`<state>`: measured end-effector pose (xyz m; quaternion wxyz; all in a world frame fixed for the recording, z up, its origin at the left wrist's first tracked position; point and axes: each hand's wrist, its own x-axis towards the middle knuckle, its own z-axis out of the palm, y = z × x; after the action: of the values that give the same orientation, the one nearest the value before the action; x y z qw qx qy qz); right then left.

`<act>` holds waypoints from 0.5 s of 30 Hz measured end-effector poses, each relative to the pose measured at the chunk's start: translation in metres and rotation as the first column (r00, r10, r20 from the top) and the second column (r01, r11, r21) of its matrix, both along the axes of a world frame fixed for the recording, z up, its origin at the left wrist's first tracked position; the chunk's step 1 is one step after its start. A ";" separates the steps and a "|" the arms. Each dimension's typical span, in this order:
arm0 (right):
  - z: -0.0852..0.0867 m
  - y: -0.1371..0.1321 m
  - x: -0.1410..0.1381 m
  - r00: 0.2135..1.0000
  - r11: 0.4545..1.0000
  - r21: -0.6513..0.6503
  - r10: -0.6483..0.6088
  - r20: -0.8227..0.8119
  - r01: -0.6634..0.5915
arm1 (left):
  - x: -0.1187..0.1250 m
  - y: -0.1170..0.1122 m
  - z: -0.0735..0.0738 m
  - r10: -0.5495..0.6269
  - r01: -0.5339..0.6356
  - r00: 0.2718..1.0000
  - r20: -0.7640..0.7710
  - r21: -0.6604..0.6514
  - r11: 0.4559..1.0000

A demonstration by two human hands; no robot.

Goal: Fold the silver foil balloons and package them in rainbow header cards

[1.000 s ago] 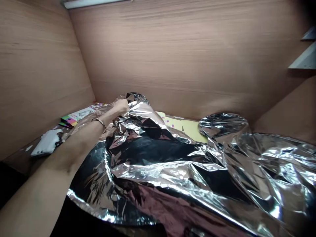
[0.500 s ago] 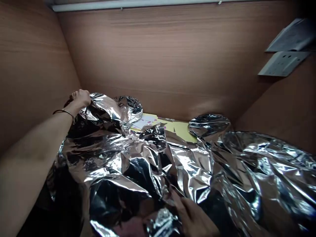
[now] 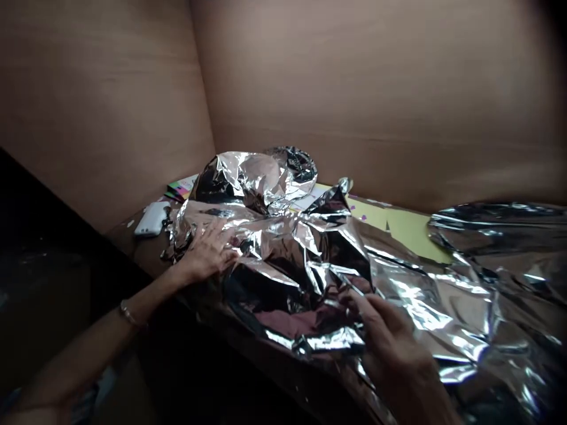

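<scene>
The left hand (image 3: 208, 251) lies flattened on the silver foil (image 3: 310, 242), back of the hand up, fingers stretched out and loosely spread – it rests on the sheet rather than gripping it. A bracelet (image 3: 128, 313) circles the wrist just behind it. The right hand (image 3: 394, 342), nearer the viewer and well off to the right of the left one, is closed at the fingertips, thumb and fingers pinching a fold at the near part of the foil; blur softens the edges of the grip.

The foil is crumpled and shiny, spreading under the left hand, between the two hands and on past the right. Beyond the left hand it puffs up into a rounded bulge, with a darker round lobe (image 3: 303, 171) behind that. Another rounded stretch of foil (image 3: 500, 221) lies beyond the right hand, farther to its right.

To the left of the left hand and a little beyond it, a white object (image 3: 153, 219) sits on the desk (image 3: 146, 254), near the foil's edge. Behind that, a multicoloured card (image 3: 182, 186) shows partly from under the bulge. Yellow paper (image 3: 403, 230) lies beyond the right hand, partly covered by foil – a wooden panel (image 3: 381, 88) rises behind it.
</scene>
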<state>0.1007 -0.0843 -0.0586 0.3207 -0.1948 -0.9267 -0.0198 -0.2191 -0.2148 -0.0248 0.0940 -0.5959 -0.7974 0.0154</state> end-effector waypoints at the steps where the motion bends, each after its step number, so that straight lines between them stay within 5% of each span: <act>1: -0.001 0.004 0.002 1.000 1.000 -0.001 -0.002 -0.024 0.002 | -0.010 -0.002 -0.010 0.056 -0.055 0.998 0.032 -0.053 0.997; 4: -0.005 0.017 0.008 0.999 0.992 0.123 -0.036 -0.019 0.038 | -0.031 -0.001 -0.031 0.161 -0.136 0.979 0.128 -0.180 0.974; 9: -0.007 0.034 0.021 0.987 0.899 0.411 -0.162 -0.012 0.153 | -0.041 -0.005 -0.042 0.179 -0.140 0.967 0.180 -0.210 0.968; 12: -0.010 0.038 0.021 0.983 0.959 0.215 -0.185 -0.022 0.185 | -0.048 -0.003 -0.044 0.166 -0.130 0.971 0.173 -0.203 0.971; 15: -0.020 0.045 0.018 0.979 0.971 -0.146 -0.197 -0.042 0.189 | -0.056 0.006 -0.042 0.153 -0.117 0.977 0.148 -0.230 0.966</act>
<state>0.1185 -0.0393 -0.0785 0.3288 -0.3066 -0.8930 0.0201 -0.2753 -0.2093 -0.0668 -0.0400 -0.5460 -0.8346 0.0609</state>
